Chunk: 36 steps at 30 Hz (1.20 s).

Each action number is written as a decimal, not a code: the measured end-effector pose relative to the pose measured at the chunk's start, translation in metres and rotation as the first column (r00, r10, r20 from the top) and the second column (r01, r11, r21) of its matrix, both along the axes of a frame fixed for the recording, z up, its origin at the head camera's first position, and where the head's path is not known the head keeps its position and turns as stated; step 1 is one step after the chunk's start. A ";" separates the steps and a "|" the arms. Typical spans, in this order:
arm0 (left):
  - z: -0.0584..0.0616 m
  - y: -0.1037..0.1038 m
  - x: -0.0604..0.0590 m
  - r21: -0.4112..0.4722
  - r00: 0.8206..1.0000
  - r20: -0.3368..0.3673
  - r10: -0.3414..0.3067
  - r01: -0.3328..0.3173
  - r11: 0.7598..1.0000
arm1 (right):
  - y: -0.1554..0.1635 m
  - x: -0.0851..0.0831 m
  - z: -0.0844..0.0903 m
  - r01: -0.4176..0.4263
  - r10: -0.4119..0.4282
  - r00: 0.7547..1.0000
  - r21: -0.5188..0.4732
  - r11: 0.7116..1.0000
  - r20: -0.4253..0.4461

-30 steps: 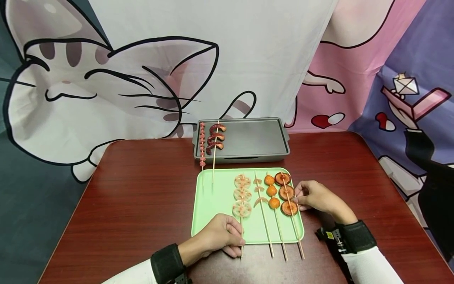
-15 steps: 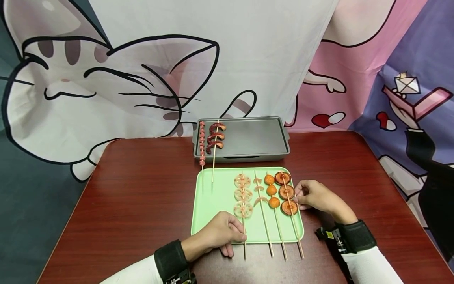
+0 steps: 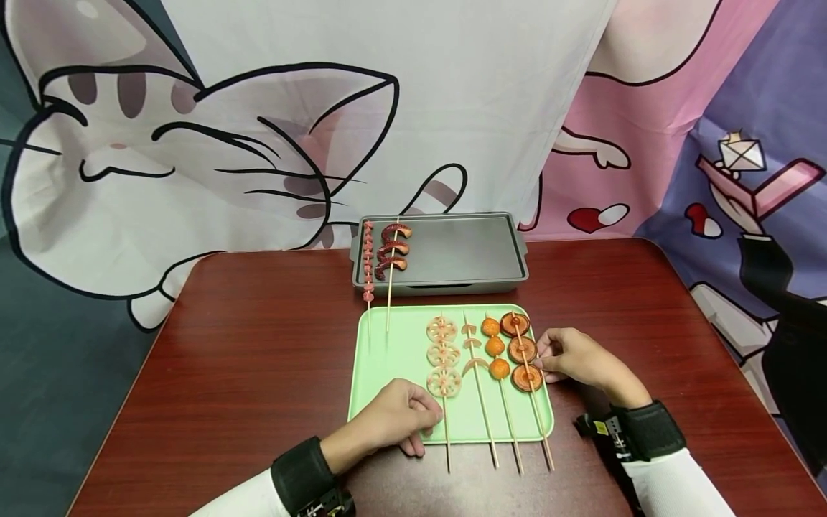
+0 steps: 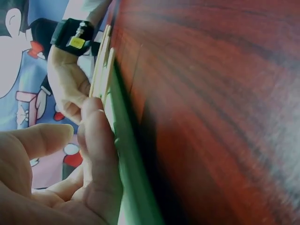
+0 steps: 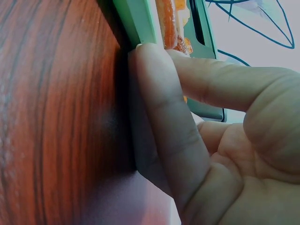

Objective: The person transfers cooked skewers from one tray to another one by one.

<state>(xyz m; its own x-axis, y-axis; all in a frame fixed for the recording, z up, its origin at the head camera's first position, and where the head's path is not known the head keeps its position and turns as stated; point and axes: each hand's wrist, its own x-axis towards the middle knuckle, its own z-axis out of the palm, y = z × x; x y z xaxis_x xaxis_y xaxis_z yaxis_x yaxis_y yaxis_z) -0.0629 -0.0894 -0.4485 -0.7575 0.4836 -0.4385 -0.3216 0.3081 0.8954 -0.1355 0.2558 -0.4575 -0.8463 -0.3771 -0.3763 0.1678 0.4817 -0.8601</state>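
Note:
My left hand (image 3: 397, 416) hovers at the front edge of the light green tray (image 3: 394, 366), beside the stick of the lotus root skewer (image 3: 443, 355). In the left wrist view its thumb (image 4: 58, 136) stands apart from the fingers, with nothing between them. My right hand (image 3: 578, 357) pinches the tray's right rim, next to the mushroom skewer (image 3: 522, 350); the right wrist view shows a finger against the green edge (image 5: 136, 23). Between lie a skewer of thin crescent slices (image 3: 472, 344) and one of orange balls (image 3: 495, 347).
Behind the green tray stands a grey baking pan (image 3: 465, 248). On its left side lie a skewer of small pink pieces (image 3: 368, 260) and one of dark red curled pieces (image 3: 392, 250), sticks overhanging the front. A cartoon cloth (image 3: 491, 108) hangs behind the brown table (image 3: 258, 345).
The left hand moved the lotus root skewer's stick slightly right, let go of it, and drew back a little to the left. The right hand has stayed at the tray's rim.

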 end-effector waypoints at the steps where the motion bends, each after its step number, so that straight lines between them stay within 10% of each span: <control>1: 0.001 -0.001 -0.001 -0.010 1.000 -0.024 -0.004 0.004 1.000 | 0.000 0.000 0.000 0.000 0.000 1.000 0.001 1.000 0.000; 7: 0.014 -0.007 -0.005 -0.106 0.980 -0.190 -0.052 0.033 0.994 | 0.000 0.000 0.000 0.001 -0.001 1.000 0.004 1.000 0.001; 13: 0.041 -0.019 -0.010 -0.294 0.914 -0.385 -0.127 0.009 0.956 | 0.001 -0.001 -0.001 0.000 0.000 1.000 0.004 1.000 0.001; 25: 0.081 -0.044 -0.010 -0.295 0.869 -0.492 -0.052 -0.111 0.949 | 0.001 -0.001 -0.002 -0.002 0.002 1.000 0.005 1.000 0.001; 31: 0.091 -0.058 -0.015 -0.176 0.802 -0.596 0.046 -0.186 0.967 | 0.001 -0.001 -0.001 -0.006 0.006 1.000 0.006 1.000 -0.001; 36: 0.088 -0.064 -0.025 0.042 0.803 -0.565 0.192 -0.204 0.978 | 0.000 -0.001 -0.001 -0.004 0.004 1.000 0.007 1.000 -0.006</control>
<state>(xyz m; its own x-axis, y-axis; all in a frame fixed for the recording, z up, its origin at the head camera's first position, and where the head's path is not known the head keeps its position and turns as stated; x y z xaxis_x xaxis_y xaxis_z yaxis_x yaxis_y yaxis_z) -0.0875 -0.1534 -0.3601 -0.9525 0.2918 0.0868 0.1809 0.3132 0.9323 -0.1362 0.2563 -0.4581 -0.8470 -0.3781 -0.3736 0.1601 0.4886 -0.8577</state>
